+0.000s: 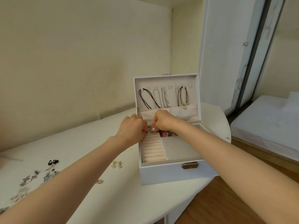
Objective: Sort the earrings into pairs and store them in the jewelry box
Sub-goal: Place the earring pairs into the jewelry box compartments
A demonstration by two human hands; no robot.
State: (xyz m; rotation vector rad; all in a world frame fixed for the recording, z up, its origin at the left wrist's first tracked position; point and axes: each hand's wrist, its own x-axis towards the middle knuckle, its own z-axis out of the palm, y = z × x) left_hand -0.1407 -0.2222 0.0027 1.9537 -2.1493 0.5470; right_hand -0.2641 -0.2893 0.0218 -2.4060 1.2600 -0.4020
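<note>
Now a pink earring (pixel 153 129) is pinched in the right grip (pixel 163 121), fingers curled, over the far end of the jewelry box (pixel 169 173) ring rolls (pixel 153 151). Left grip (pixel 131 128) is curled just beside it & can't tell what it holds. Pale earring pair (pixel 117 164) lies on the tabletop (pixel 121 199), nearer the person than both grips.

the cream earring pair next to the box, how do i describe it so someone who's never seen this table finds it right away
Start at the open white jewelry box on the white table. Just left of its front corner, two small cream earrings lie side by side. Unlike the dark and silvery pieces scattered farther left, they are pale, matched and closest to the box.
</note>
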